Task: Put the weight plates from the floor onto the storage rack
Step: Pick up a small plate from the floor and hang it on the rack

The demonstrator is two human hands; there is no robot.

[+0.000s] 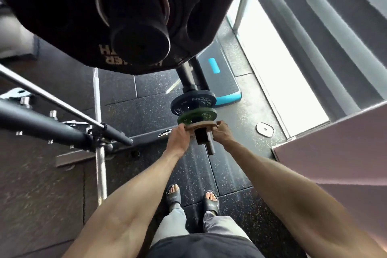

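Note:
A small tan weight plate (201, 126) sits around a black peg (204, 139) of the storage rack. My left hand (179, 139) grips its left edge and my right hand (224, 133) grips its right edge. Just behind it on pegs are a green plate (196, 115) and a dark blue ROGUE plate (193, 101). A small grey plate (265, 129) lies flat on the floor to the right. A large black plate (83, 16) hangs on an upper rack peg close to the camera.
A barbell and black bars (62, 111) cross at the left, with a chrome upright (100, 153). A blue-edged step platform (219, 77) lies behind the rack. A pink wall (335, 153) stands at the right. My sandalled feet (192, 199) stand on speckled rubber flooring.

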